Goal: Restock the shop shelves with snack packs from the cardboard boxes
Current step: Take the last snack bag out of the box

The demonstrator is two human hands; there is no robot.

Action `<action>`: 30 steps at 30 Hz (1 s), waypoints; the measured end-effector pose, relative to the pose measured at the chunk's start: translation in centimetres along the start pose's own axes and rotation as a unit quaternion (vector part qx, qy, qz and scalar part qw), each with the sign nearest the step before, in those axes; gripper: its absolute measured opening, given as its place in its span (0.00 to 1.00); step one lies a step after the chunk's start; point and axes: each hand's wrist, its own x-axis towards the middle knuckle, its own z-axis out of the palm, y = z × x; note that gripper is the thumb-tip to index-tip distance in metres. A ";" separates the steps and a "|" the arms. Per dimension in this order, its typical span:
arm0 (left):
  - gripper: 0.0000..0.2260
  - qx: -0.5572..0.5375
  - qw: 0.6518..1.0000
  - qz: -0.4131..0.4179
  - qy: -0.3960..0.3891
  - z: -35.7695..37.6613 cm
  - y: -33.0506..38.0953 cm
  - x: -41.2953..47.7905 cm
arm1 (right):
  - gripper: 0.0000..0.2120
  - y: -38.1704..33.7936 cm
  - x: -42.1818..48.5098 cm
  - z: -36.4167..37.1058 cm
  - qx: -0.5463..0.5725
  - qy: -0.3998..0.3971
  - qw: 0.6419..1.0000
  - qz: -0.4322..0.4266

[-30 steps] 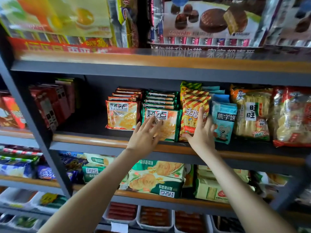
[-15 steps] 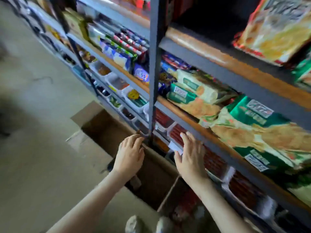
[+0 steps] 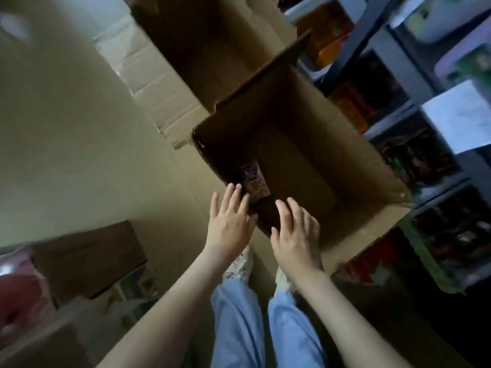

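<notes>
Both hands, left hand [image 3: 230,224] and right hand [image 3: 295,235], hover with fingers straight, each grip holding nothing, above the near edge of a cardboard box [image 3: 353,166]; one snack pack [image 3: 253,179] lies inside; shelves [image 3: 414,75] stand beside it.

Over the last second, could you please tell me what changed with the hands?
Both hands left the shelf packs and came down: the left hand and right hand now reach open into the cardboard box, toward a snack pack. Both remain empty.

Beige floor [image 3: 66,142], two open cardboard boxes [image 3: 345,166]
</notes>
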 end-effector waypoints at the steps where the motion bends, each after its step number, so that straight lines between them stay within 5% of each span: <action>1: 0.23 -0.011 1.000 -0.003 0.015 1.2 -0.4 0.1 | 0.33 0.4 0.0 1.4 0.002 0.000 1.000 -0.001; 9: 0.18 -0.157 0.980 -0.082 0.094 5.7 -5.1 -5.9 | 0.26 -1.2 0.3 7.1 0.065 -0.117 0.991 -0.033; 15: 0.28 -0.285 0.917 -0.271 0.071 5.4 -7.8 -6.8 | 0.28 -6.1 -0.3 9.6 0.167 -0.348 0.914 -0.121; 20: 0.25 -0.342 0.906 -0.226 0.103 7.0 -9.6 -5.5 | 0.27 -6.3 -0.2 11.9 0.183 -0.391 0.897 -0.097; 23: 0.26 -0.299 0.921 -0.220 0.119 8.1 -10.7 -6.0 | 0.29 -5.3 0.9 13.8 0.116 -0.356 0.924 -0.080; 27: 0.25 -0.148 0.979 -0.072 0.118 8.6 -12.7 -6.3 | 0.39 -4.5 3.7 18.2 -0.043 -0.336 0.941 -0.024; 30: 0.21 -0.112 0.987 0.011 0.116 9.1 -13.8 -6.1 | 0.40 -3.6 7.3 22.0 -0.116 -0.297 0.948 0.015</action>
